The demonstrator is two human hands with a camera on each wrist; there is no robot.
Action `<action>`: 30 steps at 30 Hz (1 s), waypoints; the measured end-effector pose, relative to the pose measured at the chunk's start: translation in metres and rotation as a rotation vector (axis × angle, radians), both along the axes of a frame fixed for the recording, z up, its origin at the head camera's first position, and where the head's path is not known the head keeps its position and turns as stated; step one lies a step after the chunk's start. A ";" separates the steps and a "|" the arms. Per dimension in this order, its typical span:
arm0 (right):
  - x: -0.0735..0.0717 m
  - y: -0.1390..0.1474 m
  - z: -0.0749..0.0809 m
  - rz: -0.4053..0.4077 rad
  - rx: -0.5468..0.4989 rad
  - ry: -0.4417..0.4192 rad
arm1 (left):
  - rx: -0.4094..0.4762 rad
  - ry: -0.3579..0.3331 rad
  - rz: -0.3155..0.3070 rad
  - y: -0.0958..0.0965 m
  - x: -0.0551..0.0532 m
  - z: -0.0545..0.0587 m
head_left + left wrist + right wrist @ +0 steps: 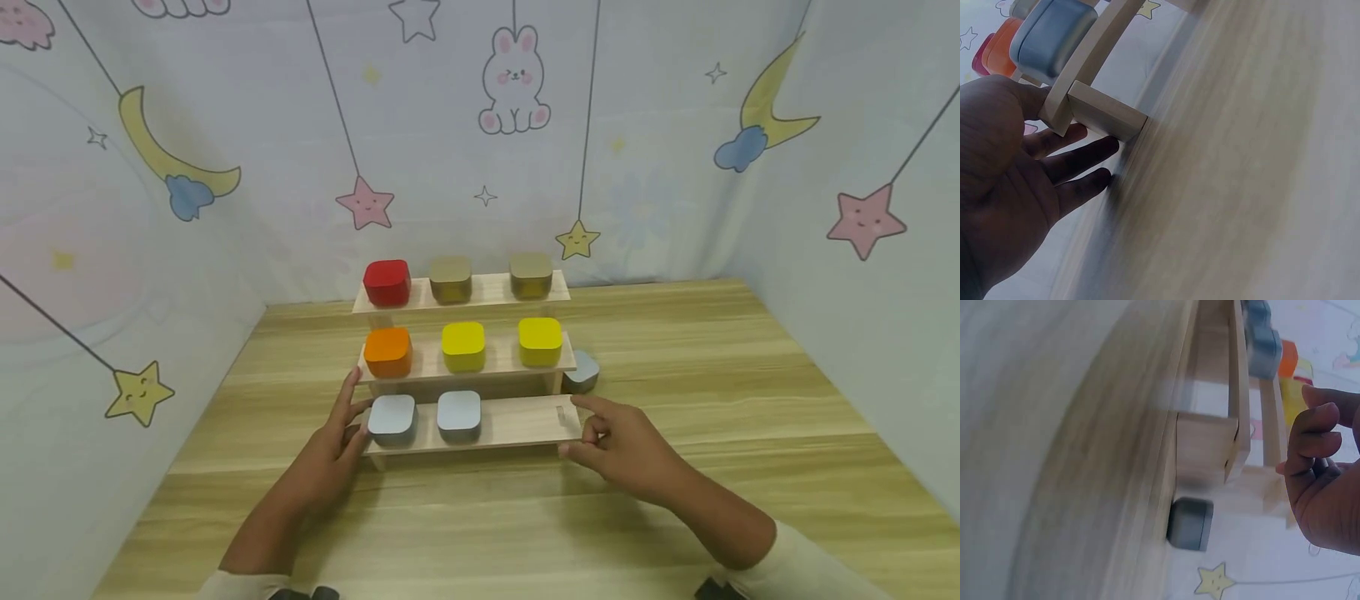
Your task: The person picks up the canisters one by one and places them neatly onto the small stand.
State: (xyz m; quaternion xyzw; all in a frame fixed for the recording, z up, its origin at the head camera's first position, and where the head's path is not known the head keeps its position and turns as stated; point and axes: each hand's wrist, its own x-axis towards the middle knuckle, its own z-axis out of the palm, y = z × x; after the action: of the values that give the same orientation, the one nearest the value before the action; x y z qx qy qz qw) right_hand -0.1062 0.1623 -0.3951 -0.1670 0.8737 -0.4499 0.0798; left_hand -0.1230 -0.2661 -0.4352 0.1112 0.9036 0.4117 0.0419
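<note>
A three-tier wooden stand [517,422] holds rounded square blocks. Two grey blocks [459,415] sit on its lowest board, at the left and near the middle. Around that board's left end is my left hand [330,454], fingers loosely extended; in the left wrist view the thumb meets the board end and the fingers lie beside the wooden support [1107,111]. Beside the right end is my right hand [637,454], index finger and thumb extended, other fingers curled, with nothing held. Whether it touches the board cannot be told. Another grey block [581,372] lies on the table behind the stand's right side.
The middle board carries an orange block [388,352] and two yellow blocks [463,347]. On the top board are a red block [387,283] and two olive blocks [451,280]. The wood-grain table [480,525] meets a patterned cloth backdrop [450,150] behind and at the sides.
</note>
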 end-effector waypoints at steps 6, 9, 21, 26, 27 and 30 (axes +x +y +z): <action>-0.019 0.016 -0.003 -0.071 -0.015 -0.027 | 0.005 0.002 -0.004 -0.001 -0.001 -0.001; -0.027 0.023 -0.003 -0.095 -0.045 -0.054 | 0.014 0.006 -0.005 0.000 0.000 -0.001; -0.056 0.049 -0.006 -0.067 -0.179 -0.200 | 0.000 0.005 -0.004 0.001 0.002 0.001; -0.073 0.059 -0.009 0.011 -0.257 -0.302 | -0.005 0.004 -0.002 0.000 0.001 0.001; -0.076 0.061 -0.010 0.019 -0.269 -0.317 | -0.006 0.003 -0.001 0.000 0.001 0.001; -0.084 0.065 -0.013 0.036 -0.279 -0.349 | -0.003 0.000 -0.001 -0.001 0.001 0.001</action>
State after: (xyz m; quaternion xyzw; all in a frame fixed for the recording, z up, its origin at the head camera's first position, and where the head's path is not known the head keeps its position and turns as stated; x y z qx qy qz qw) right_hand -0.1906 0.2278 -0.4080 -0.1118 0.7729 -0.5869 0.2140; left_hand -0.1221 -0.2666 -0.4341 0.1116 0.9042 0.4101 0.0422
